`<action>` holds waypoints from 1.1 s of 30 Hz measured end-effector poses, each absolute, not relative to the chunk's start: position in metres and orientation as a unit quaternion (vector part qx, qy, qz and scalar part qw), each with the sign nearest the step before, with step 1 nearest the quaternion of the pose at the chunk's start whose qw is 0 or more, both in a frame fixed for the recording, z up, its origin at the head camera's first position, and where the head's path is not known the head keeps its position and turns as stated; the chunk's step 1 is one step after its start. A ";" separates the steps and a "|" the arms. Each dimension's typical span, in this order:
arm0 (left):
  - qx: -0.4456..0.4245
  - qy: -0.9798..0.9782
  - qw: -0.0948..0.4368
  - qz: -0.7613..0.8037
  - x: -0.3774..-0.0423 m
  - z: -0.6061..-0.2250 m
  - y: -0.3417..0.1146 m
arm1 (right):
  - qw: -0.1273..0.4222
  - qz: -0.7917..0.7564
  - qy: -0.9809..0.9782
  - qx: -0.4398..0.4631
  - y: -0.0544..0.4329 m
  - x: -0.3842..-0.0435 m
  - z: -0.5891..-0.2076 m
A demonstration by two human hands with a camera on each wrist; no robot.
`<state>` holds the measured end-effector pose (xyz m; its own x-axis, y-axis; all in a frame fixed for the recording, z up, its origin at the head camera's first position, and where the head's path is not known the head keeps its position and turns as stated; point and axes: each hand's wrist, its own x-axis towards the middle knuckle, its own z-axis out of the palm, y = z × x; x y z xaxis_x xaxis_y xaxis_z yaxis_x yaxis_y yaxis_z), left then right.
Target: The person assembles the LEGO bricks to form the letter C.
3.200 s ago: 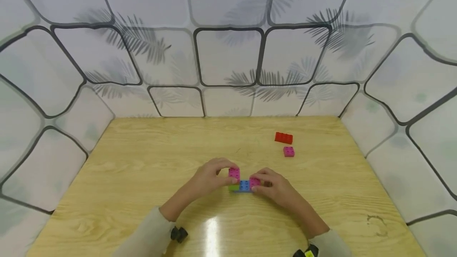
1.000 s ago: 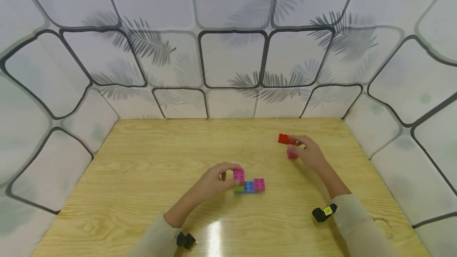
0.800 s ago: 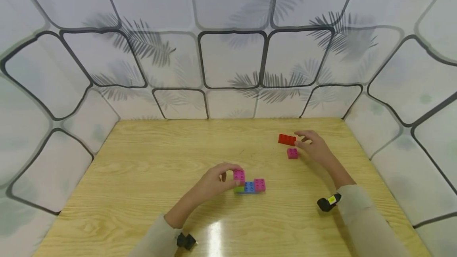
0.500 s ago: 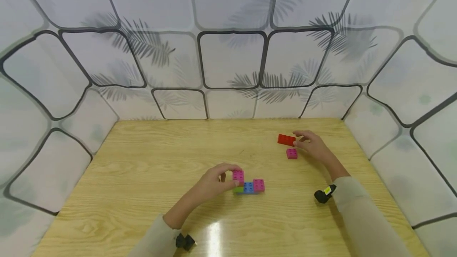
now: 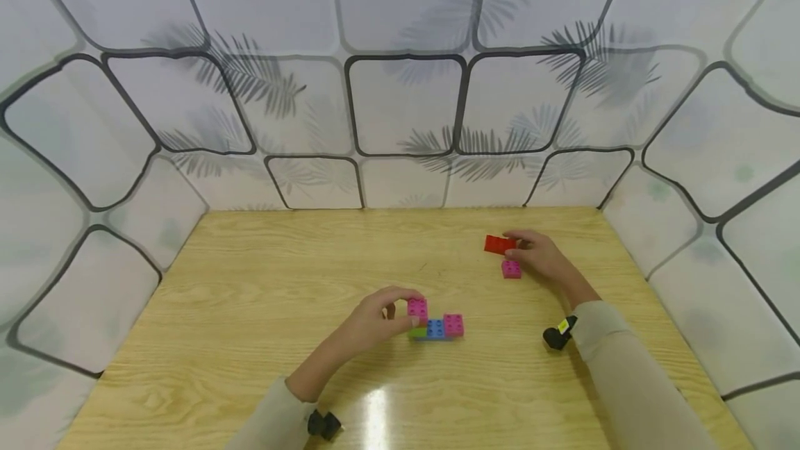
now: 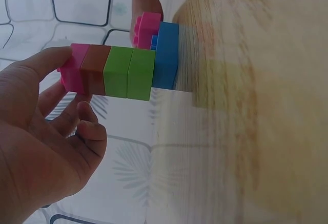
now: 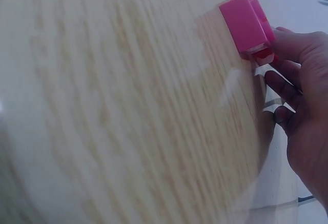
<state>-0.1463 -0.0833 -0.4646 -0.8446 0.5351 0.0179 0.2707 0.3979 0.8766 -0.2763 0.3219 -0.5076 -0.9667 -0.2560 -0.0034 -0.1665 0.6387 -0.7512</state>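
Note:
My left hand [image 5: 375, 314] pinches the pink brick [image 6: 76, 67] on top of a small tower, thumb and forefinger on opposite sides. Below that sit a brown brick [image 6: 96, 70] and two green bricks [image 6: 128, 73], stacked on one end of a blue brick [image 6: 166, 55]. A second pink brick [image 5: 453, 325] is fixed on the blue brick's right end. Farther back, my right hand [image 5: 542, 255] grips the right end of a long red brick [image 5: 497, 244] between thumb and fingers. In the right wrist view, a loose pink brick [image 7: 246, 24] hides most of the red one.
The loose pink brick lies just in front of the red brick on the wooden table [image 5: 269, 276]. Patterned white wall panels [image 5: 406, 103] enclose the table at the back and both sides. Light glares off the tabletop near the front.
My right hand has left the assembled bricks for the loose ones at the back right. It drew off the loose pink brick, then moved left onto the red brick. The left hand keeps its hold.

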 end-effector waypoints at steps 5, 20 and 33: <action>0.241 0.825 0.138 0.492 -0.146 -0.465 -0.084 | 0.052 -0.402 0.906 -0.119 0.319 -0.279 -0.508; 0.258 0.825 0.129 0.487 -0.147 -0.468 -0.085 | 0.010 -0.362 0.926 -0.107 0.325 -0.277 -0.506; 0.259 0.827 0.129 0.481 -0.144 -0.462 -0.086 | 0.000 -0.394 0.912 -0.113 0.311 -0.256 -0.486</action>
